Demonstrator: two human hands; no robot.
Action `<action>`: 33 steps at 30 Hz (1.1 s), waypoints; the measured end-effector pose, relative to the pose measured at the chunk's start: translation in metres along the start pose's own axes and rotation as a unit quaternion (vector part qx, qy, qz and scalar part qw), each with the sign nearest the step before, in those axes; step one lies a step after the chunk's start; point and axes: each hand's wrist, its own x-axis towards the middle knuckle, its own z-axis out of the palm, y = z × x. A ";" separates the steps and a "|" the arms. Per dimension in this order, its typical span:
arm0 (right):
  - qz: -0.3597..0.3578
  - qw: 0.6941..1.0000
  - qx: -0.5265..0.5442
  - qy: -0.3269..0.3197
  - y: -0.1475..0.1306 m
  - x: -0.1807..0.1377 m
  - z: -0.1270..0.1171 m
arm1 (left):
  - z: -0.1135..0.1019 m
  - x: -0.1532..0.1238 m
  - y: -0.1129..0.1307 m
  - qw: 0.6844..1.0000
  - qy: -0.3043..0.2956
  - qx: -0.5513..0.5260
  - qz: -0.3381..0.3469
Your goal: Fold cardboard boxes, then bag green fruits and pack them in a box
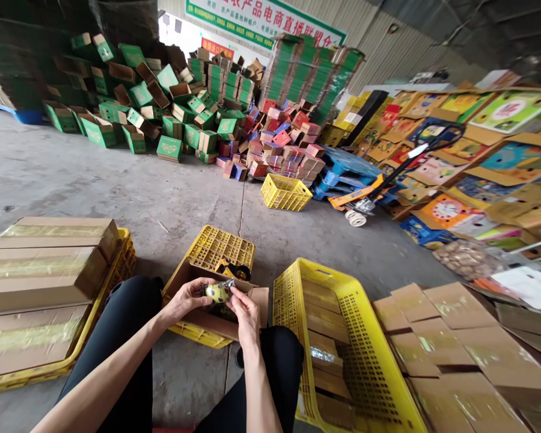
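In front of me I hold a small yellow-green packet with dark patches and shiny clear wrapping [218, 292]. My left hand [186, 299] grips its left end, fingers closed round it. Pinched in my right hand [246, 311] is the crinkled right end of the wrapping. Just below both hands lies an open cardboard box [258, 304], its inside partly hidden by my hands; dark contents show there. The box rests on an upturned yellow crate [223, 245]. Behind the box, on that crate, is a tape dispenser [234, 270] in black and orange-yellow.
Taped cartons [45, 267] fill a yellow crate on my left. To my right stands a yellow basket [369, 337] with several brown boxes, beside more stacked cartons [460, 337]. Farther off are another yellow crate [286, 193], a pallet jack [360, 195] and piled green boxes [169, 147].
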 end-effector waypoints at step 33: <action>0.029 0.999 -0.013 -0.043 -0.011 -0.009 0.005 | 0.003 -0.006 0.015 0.999 -0.010 0.042 -0.033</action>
